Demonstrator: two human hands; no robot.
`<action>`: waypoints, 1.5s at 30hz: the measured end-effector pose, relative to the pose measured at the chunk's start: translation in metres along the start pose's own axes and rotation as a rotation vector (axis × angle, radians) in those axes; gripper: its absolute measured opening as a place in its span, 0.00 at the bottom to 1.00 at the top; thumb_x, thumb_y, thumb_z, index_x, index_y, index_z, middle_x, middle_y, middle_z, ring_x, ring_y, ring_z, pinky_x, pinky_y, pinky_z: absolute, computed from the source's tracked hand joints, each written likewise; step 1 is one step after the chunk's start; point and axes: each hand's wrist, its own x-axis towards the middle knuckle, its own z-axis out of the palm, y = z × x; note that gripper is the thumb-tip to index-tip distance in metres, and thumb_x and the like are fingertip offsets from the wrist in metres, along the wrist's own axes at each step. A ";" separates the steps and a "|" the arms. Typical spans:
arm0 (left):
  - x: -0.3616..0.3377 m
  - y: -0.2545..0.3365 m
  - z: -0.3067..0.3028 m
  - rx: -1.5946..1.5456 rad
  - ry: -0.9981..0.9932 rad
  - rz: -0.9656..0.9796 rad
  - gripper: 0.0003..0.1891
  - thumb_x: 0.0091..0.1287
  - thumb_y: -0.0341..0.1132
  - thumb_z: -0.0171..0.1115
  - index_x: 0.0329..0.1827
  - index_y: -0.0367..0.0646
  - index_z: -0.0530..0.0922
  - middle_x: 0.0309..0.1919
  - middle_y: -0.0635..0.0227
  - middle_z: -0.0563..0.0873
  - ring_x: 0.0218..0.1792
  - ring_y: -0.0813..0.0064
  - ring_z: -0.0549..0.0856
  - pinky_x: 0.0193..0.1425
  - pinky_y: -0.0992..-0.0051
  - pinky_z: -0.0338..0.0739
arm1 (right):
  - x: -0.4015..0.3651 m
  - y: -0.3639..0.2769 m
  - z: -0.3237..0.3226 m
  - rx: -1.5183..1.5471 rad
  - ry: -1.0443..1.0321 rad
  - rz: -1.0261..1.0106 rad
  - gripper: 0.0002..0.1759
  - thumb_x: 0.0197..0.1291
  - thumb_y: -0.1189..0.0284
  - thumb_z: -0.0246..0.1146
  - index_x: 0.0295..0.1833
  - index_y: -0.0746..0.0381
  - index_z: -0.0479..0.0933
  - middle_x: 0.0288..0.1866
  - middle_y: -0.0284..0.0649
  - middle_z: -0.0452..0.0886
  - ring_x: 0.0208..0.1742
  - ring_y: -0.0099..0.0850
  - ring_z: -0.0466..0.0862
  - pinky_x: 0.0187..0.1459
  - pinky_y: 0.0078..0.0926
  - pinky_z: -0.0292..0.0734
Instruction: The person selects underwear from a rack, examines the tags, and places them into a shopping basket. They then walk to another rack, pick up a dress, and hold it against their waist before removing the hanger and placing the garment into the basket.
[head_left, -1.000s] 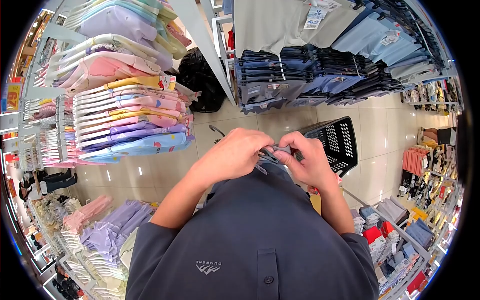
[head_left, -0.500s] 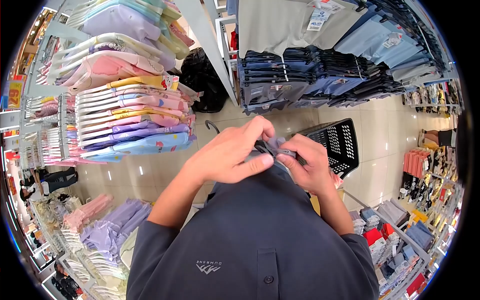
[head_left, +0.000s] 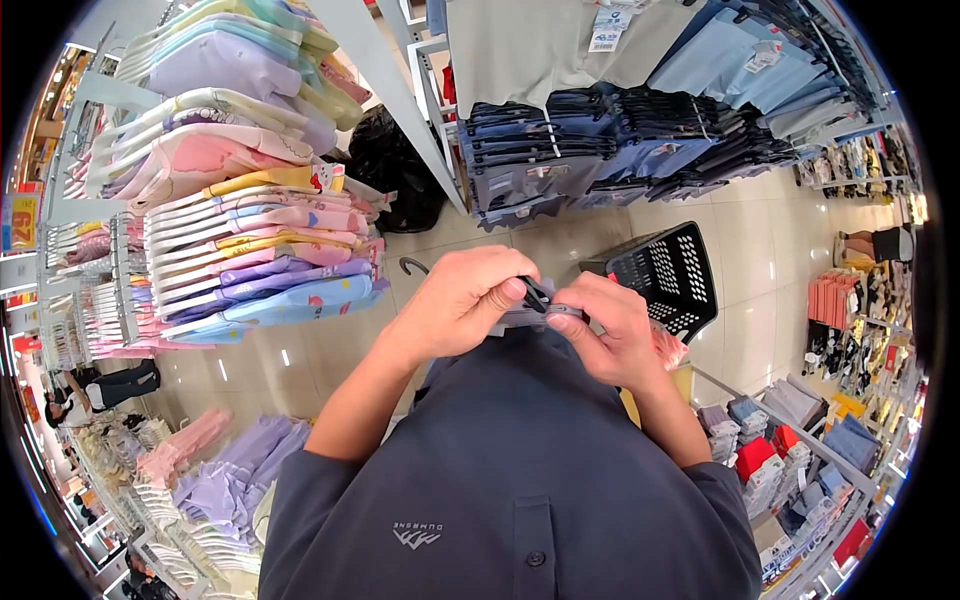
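My left hand (head_left: 455, 305) is closed, thumb and fingers pinching a black hanger clip (head_left: 536, 296) in front of my chest. A dark hanger hook (head_left: 411, 266) sticks out beyond that hand's wrist side; most of the hanger is hidden. My right hand (head_left: 608, 325) pinches the edge of a grey garment (head_left: 515, 318) right beside the clip, thumb on top. The two hands are almost touching at the fingertips. The rest of the garment is mostly hidden behind my hands and dark shirt.
A black shopping basket (head_left: 660, 270) stands beyond my right hand. Children's clothes (head_left: 270, 245) hang on a rack at left, trousers (head_left: 560, 150) on a rack ahead. A black bag (head_left: 390, 170) sits between them. Folded clothes (head_left: 770, 470) lie at right; a person (head_left: 105, 390) is far left.
My left hand has changed its grip; its thumb and fingertips now pinch the clip more closely. My right hand stays at the garment's edge. The view has shifted slightly.
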 end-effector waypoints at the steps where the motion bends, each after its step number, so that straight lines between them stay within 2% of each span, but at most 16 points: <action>1: 0.000 -0.001 0.001 0.001 0.015 0.013 0.18 0.74 0.44 0.51 0.38 0.37 0.79 0.27 0.62 0.81 0.26 0.64 0.78 0.33 0.72 0.72 | -0.001 0.000 0.001 0.006 0.007 -0.003 0.06 0.55 0.77 0.67 0.37 0.66 0.78 0.26 0.39 0.74 0.24 0.34 0.72 0.25 0.29 0.66; 4: 0.001 0.002 -0.002 0.006 -0.028 -0.021 0.10 0.71 0.37 0.56 0.40 0.39 0.77 0.26 0.60 0.78 0.28 0.59 0.78 0.33 0.68 0.73 | -0.001 0.000 0.002 0.003 0.024 0.016 0.06 0.56 0.76 0.67 0.38 0.66 0.78 0.26 0.40 0.75 0.23 0.33 0.72 0.25 0.29 0.66; 8: 0.002 0.000 0.001 0.074 -0.015 -0.005 0.08 0.70 0.36 0.56 0.39 0.39 0.77 0.25 0.61 0.77 0.27 0.59 0.78 0.33 0.66 0.72 | -0.003 0.000 0.007 0.044 0.068 0.097 0.05 0.58 0.76 0.66 0.37 0.66 0.78 0.25 0.39 0.76 0.23 0.30 0.75 0.25 0.25 0.68; 10: 0.002 -0.001 0.003 0.125 -0.009 -0.016 0.08 0.70 0.35 0.56 0.38 0.39 0.76 0.24 0.60 0.77 0.27 0.57 0.77 0.32 0.65 0.71 | -0.007 0.004 0.013 0.206 0.117 0.269 0.06 0.60 0.75 0.65 0.36 0.67 0.77 0.26 0.39 0.77 0.23 0.25 0.78 0.26 0.21 0.70; 17: 0.009 -0.013 0.009 0.160 0.008 -0.030 0.09 0.69 0.36 0.57 0.39 0.39 0.77 0.24 0.58 0.78 0.24 0.57 0.77 0.29 0.68 0.71 | -0.005 0.022 0.024 0.270 0.179 0.335 0.09 0.63 0.73 0.64 0.36 0.69 0.76 0.25 0.37 0.78 0.25 0.21 0.80 0.26 0.18 0.72; 19: 0.013 -0.017 0.010 0.176 -0.009 -0.140 0.08 0.69 0.36 0.57 0.38 0.39 0.77 0.22 0.56 0.77 0.23 0.53 0.77 0.28 0.66 0.71 | -0.004 0.028 0.029 0.437 0.251 0.408 0.09 0.63 0.73 0.64 0.36 0.69 0.75 0.24 0.36 0.77 0.25 0.20 0.80 0.26 0.17 0.72; 21: 0.016 -0.025 0.015 0.198 -0.038 -0.134 0.08 0.69 0.36 0.57 0.38 0.39 0.76 0.22 0.55 0.78 0.23 0.51 0.78 0.28 0.64 0.71 | -0.002 0.030 0.023 0.394 0.225 0.411 0.10 0.62 0.71 0.65 0.39 0.68 0.76 0.24 0.36 0.77 0.24 0.23 0.78 0.27 0.20 0.71; 23: 0.016 -0.036 0.023 0.222 -0.065 -0.135 0.08 0.68 0.36 0.58 0.38 0.40 0.76 0.22 0.54 0.79 0.24 0.49 0.78 0.29 0.62 0.71 | -0.001 0.038 0.008 0.084 -0.023 0.260 0.12 0.59 0.70 0.67 0.42 0.67 0.77 0.23 0.37 0.76 0.24 0.27 0.75 0.29 0.25 0.71; 27: 0.029 -0.045 0.039 0.377 -0.226 -0.144 0.08 0.67 0.37 0.59 0.39 0.40 0.75 0.23 0.51 0.81 0.27 0.45 0.80 0.30 0.54 0.71 | -0.009 0.074 -0.003 0.029 -0.163 0.385 0.11 0.55 0.72 0.70 0.39 0.68 0.80 0.24 0.38 0.77 0.25 0.27 0.72 0.30 0.25 0.70; 30: 0.035 -0.053 0.038 0.420 -0.297 -0.243 0.11 0.65 0.38 0.62 0.42 0.41 0.76 0.33 0.51 0.83 0.35 0.48 0.82 0.37 0.57 0.75 | -0.020 0.108 -0.003 0.246 0.014 0.485 0.10 0.54 0.74 0.70 0.38 0.68 0.81 0.25 0.35 0.78 0.26 0.21 0.72 0.30 0.22 0.69; 32: 0.031 -0.057 0.038 0.543 0.052 0.085 0.14 0.62 0.36 0.64 0.48 0.41 0.77 0.47 0.54 0.81 0.48 0.52 0.81 0.48 0.61 0.76 | -0.027 0.136 -0.011 0.220 0.074 0.528 0.10 0.54 0.74 0.70 0.38 0.68 0.81 0.25 0.33 0.78 0.27 0.19 0.72 0.30 0.21 0.68; 33: 0.028 -0.055 0.034 0.546 0.052 0.085 0.14 0.62 0.36 0.64 0.48 0.41 0.77 0.47 0.54 0.81 0.48 0.52 0.81 0.48 0.61 0.76 | -0.031 0.151 -0.015 0.193 0.135 0.572 0.09 0.53 0.75 0.71 0.39 0.68 0.81 0.26 0.31 0.79 0.28 0.17 0.71 0.30 0.20 0.68; 35: 0.020 -0.050 0.025 0.547 0.114 -0.014 0.16 0.60 0.32 0.65 0.51 0.41 0.76 0.56 0.58 0.77 0.57 0.54 0.76 0.57 0.63 0.74 | -0.034 0.181 -0.025 0.239 0.226 0.592 0.08 0.55 0.76 0.70 0.38 0.69 0.81 0.26 0.27 0.77 0.28 0.16 0.70 0.30 0.18 0.66; 37: 0.008 -0.047 0.025 0.574 0.203 0.007 0.15 0.59 0.29 0.65 0.49 0.39 0.76 0.51 0.58 0.79 0.52 0.54 0.79 0.54 0.65 0.75 | -0.030 0.197 -0.038 0.165 0.263 0.615 0.09 0.56 0.75 0.70 0.38 0.69 0.81 0.26 0.26 0.76 0.28 0.15 0.70 0.29 0.18 0.65; 40: -0.020 -0.062 0.033 0.442 0.227 -0.156 0.13 0.59 0.28 0.65 0.47 0.38 0.76 0.48 0.58 0.80 0.47 0.57 0.82 0.51 0.66 0.77 | -0.026 0.229 -0.049 0.199 0.289 0.608 0.09 0.57 0.75 0.70 0.39 0.70 0.81 0.26 0.25 0.75 0.27 0.14 0.69 0.29 0.16 0.64; 45: -0.067 -0.104 0.052 0.418 0.201 -0.561 0.10 0.59 0.31 0.64 0.42 0.40 0.76 0.43 0.59 0.81 0.39 0.59 0.83 0.44 0.63 0.77 | -0.021 0.259 -0.064 0.300 0.309 0.576 0.08 0.57 0.75 0.70 0.39 0.68 0.81 0.26 0.23 0.73 0.27 0.13 0.66 0.29 0.15 0.61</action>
